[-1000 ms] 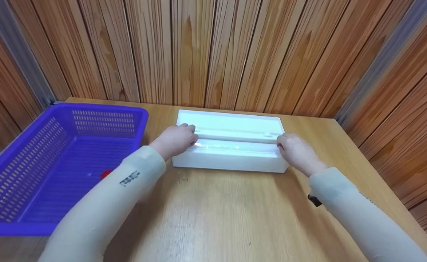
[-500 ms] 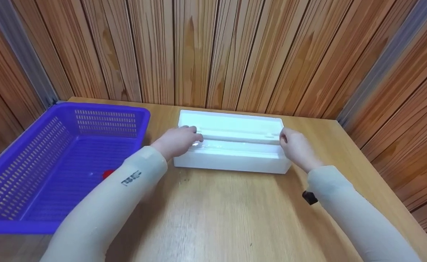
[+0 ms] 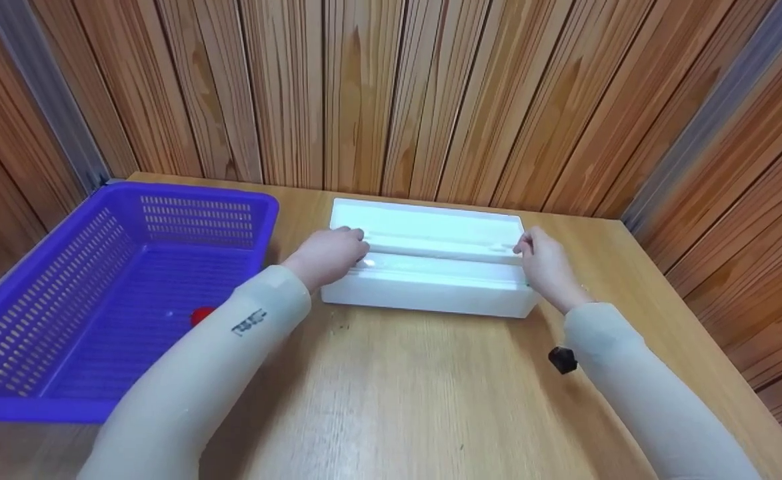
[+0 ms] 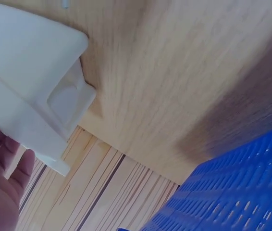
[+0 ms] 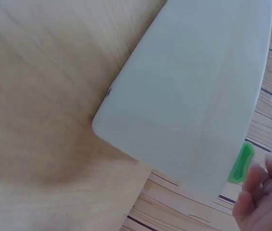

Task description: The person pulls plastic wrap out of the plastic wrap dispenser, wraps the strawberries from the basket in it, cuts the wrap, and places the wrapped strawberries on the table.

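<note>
A long white cling film dispenser (image 3: 424, 291) lies on the table with its lid (image 3: 424, 217) tilted back. Glints of clear cling film (image 3: 369, 264) show along its open front. My left hand (image 3: 331, 255) is at the left end, fingers bent over the opening, seemingly pinching the film edge; in the left wrist view the thumb and fingers meet beside the casing. At the right end my right hand (image 3: 549, 270) pinches thumb against finger, with faint clear film streaks above it in the right wrist view. A green tab (image 5: 242, 162) sits on the casing near those fingertips.
A purple perforated basket (image 3: 117, 300) stands at the left, with a red object (image 3: 201, 315) partly hidden behind the left sleeve. A small black object (image 3: 563, 360) shows beside the right sleeve. Wood-panelled walls (image 3: 357, 100) close off the back and sides.
My right hand has turned slightly, its fingertips more visible at the dispenser's right end. The left fingers spread a little, then drew in again. The dispenser and lid look much the same.
</note>
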Demonstrator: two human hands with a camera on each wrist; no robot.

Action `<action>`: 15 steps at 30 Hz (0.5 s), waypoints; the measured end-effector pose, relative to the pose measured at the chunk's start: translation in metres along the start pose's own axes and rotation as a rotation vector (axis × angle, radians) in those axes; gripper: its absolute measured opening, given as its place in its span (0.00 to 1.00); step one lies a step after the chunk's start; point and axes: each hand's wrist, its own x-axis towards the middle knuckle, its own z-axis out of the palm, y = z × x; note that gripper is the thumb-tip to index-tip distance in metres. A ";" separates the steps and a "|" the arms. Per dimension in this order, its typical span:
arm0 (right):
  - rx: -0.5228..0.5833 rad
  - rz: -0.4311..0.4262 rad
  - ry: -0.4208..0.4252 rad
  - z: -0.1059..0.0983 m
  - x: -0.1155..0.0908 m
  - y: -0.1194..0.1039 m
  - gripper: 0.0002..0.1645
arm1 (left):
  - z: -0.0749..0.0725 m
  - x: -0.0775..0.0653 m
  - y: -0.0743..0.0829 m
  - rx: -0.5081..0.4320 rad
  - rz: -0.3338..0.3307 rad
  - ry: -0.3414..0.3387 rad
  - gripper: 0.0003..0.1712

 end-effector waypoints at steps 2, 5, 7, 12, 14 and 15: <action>0.060 0.014 -0.001 0.001 0.000 0.000 0.12 | 0.001 0.001 0.000 0.154 0.069 0.014 0.14; 0.172 0.036 -0.018 0.002 0.001 0.000 0.12 | 0.003 0.002 0.000 0.232 0.083 0.003 0.17; 0.242 0.049 -0.023 0.002 0.002 -0.001 0.11 | 0.005 0.003 -0.001 0.227 0.064 -0.008 0.19; 0.308 0.027 -0.009 0.005 0.004 0.002 0.11 | 0.003 0.004 -0.002 0.164 0.040 -0.007 0.20; 0.283 -0.011 -0.004 0.007 0.005 0.002 0.14 | 0.001 0.002 -0.003 0.085 0.029 -0.014 0.17; 0.261 -0.036 -0.002 0.008 0.005 0.003 0.15 | -0.001 0.002 -0.003 -0.012 -0.008 -0.034 0.15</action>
